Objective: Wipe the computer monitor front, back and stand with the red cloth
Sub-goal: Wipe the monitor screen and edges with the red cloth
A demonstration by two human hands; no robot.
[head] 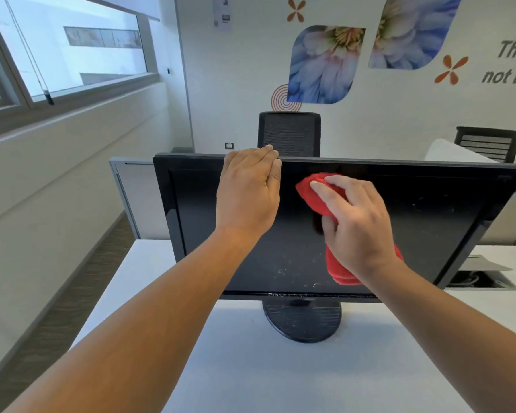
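My left hand (pixel 248 189) hooks its fingers over the top edge of the monitor (pixel 429 210) to steady it. My right hand (pixel 355 222), just beside it, grips the bunched red cloth (pixel 316 195) and presses it to the dark screen. Dust specks lie below my right wrist and on the stand (pixel 303 321) beneath both hands. Too hard a push could tip the panel back or skid the stand across the desk (pixel 251 368), and dragged grit might scratch the screen.
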